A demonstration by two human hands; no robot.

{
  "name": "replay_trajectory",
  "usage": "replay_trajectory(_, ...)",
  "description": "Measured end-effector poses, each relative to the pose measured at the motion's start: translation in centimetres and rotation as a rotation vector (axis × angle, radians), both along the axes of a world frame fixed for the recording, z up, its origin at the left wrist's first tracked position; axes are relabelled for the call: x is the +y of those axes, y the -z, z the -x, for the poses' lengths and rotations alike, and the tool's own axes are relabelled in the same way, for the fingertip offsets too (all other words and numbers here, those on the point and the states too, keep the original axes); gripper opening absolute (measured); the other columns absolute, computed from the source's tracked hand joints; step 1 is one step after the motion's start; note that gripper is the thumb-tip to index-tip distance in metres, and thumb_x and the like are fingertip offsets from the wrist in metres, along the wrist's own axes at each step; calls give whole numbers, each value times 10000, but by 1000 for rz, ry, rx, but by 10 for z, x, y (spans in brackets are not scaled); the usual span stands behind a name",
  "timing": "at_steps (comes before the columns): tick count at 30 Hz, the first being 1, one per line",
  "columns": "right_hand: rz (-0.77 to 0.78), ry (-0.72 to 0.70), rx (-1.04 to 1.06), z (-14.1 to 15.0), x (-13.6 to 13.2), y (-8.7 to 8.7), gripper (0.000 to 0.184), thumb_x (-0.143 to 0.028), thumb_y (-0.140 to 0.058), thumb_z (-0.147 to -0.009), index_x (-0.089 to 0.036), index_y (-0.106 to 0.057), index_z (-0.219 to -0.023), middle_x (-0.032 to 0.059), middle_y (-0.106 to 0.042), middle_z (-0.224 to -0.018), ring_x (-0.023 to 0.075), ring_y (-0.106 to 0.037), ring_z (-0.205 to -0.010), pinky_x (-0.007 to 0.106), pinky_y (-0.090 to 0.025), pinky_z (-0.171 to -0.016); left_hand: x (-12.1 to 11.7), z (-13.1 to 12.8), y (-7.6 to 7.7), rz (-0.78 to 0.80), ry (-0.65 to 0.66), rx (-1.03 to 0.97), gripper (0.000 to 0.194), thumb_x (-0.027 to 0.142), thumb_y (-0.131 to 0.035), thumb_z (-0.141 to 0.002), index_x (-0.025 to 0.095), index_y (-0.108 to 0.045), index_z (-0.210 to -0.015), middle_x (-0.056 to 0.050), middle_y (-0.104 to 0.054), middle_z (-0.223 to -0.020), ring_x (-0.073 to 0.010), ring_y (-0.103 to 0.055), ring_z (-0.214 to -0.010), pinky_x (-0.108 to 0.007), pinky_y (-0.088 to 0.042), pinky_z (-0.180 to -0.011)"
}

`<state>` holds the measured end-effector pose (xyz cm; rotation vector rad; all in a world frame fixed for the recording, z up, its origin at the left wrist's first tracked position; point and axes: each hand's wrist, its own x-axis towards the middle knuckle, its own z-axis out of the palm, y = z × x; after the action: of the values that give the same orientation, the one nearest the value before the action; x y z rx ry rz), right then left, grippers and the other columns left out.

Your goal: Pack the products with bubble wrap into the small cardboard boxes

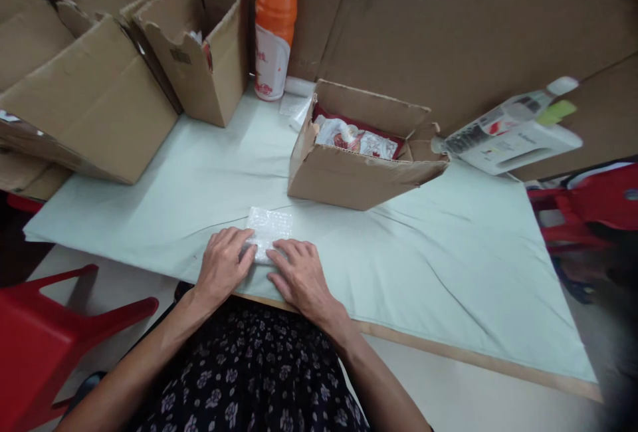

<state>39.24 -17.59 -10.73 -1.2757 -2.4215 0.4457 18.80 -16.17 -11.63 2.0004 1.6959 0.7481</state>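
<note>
A small flat piece of clear bubble wrap (270,220) lies on the pale green cloth near the table's front edge. My left hand (224,260) is at its left side, fingers bent, with the thumb and fingertips gripping the near part. From the right, my right hand (302,272) holds the same near part, its fingers curled onto the wrap. Whether anything is inside the wrap cannot be made out. Beyond my hands stands an open cardboard box (343,179) with red and white printed packets (356,138) in it.
Cut cardboard boxes (109,106) stand at the left. An orange bottle (275,26) and rolled clear plastic (298,96) are at the back. A clear bottle (508,119) and white jug (523,146) lean at the right. A red stool (54,339) is beside the table (448,272).
</note>
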Motion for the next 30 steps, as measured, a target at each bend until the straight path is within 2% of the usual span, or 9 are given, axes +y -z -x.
replay_trajectory(3,57,104,97,6,10,8,247,-201,-546,-989,-236,-701,-1178,98,-748,-1134,263,-661,-1032,447,-490,-909,-9,7,-7,134,-152,-261,428,416,-575,-925,175,-626,-1275,-106,-671,-1102,-229,-643,-927,-372,-531,-825)
replay_trajectory(7,260,288,379,7,11,8,288,-260,-541,-981,-247,-698,-1222,72,-754,-1182,235,-703,-1010,404,-538,-922,-26,6,-15,424,-365,-865,633,440,-690,-849,169,-497,-1387,-132,-640,-1264,-251,-654,-1106,-392,-557,-920)
replay_trajectory(10,476,287,585,7,5,2,271,-304,-544,-972,-235,-700,-1184,51,-762,-1132,207,-716,-979,341,-573,-869,-28,-7,-20,671,-343,-1255,685,365,-785,-754,156,-514,-1347,-128,-671,-1242,-260,-655,-1140,-396,-544,-970)
replay_trajectory(13,458,290,615,3,-2,-1,224,-317,-571,-954,-228,-725,-1089,63,-748,-1100,217,-696,-1018,369,-558,-929,-23,-22,-21,744,-356,-1409,624,282,-847,-649,158,-601,-1209,-77,-723,-1080,-217,-674,-1027,-338,-537,-936)
replay_trajectory(15,323,348,568,-3,-3,-2,235,-348,-633,-916,-226,-730,-1093,102,-695,-1231,262,-635,-1173,448,-494,-1047,-20,-29,-20,739,-379,-1412,541,271,-862,-623,163,-639,-1104,-41,-729,-959,-186,-672,-932,-301,-534,-883)
replay_trajectory(18,308,341,551,-15,-3,-2,524,-429,-734,-849,-218,-636,-1318,142,-596,-1409,293,-580,-1277,469,-476,-1075,-20,-37,-17,732,-327,-1352,419,294,-856,-639,155,-663,-984,-21,-712,-865,-157,-644,-842,-264,-518,-820)
replay_trajectory(20,394,282,536,-21,-3,-4,539,-453,-741,-856,-215,-627,-1325,119,-678,-1298,263,-656,-1150,414,-530,-991,-21,-39,-15,715,-278,-1268,371,314,-839,-661,157,-666,-950,-10,-696,-835,-144,-619,-794,-247,-505,-773)
replay_trajectory(24,368,212,467,-33,1,-17,222,-413,-662,-945,-214,-736,-1009,38,-761,-915,200,-699,-852,334,-549,-832,-19,-34,-17,603,-110,-984,350,365,-764,-769,162,-665,-1036,-37,-707,-904,-174,-641,-825,-267,-521,-761)
replay_trajectory(30,28,151,427,-89,31,-91,115,-304,-679,-945,-225,-757,-976,51,-745,-938,187,-693,-861,321,-553,-798,27,-35,-66,-190,127,-414,399,243,-649,-891,212,-595,-1285,-117,-646,-1297,-251,-624,-1191,-404,-520,-1019)
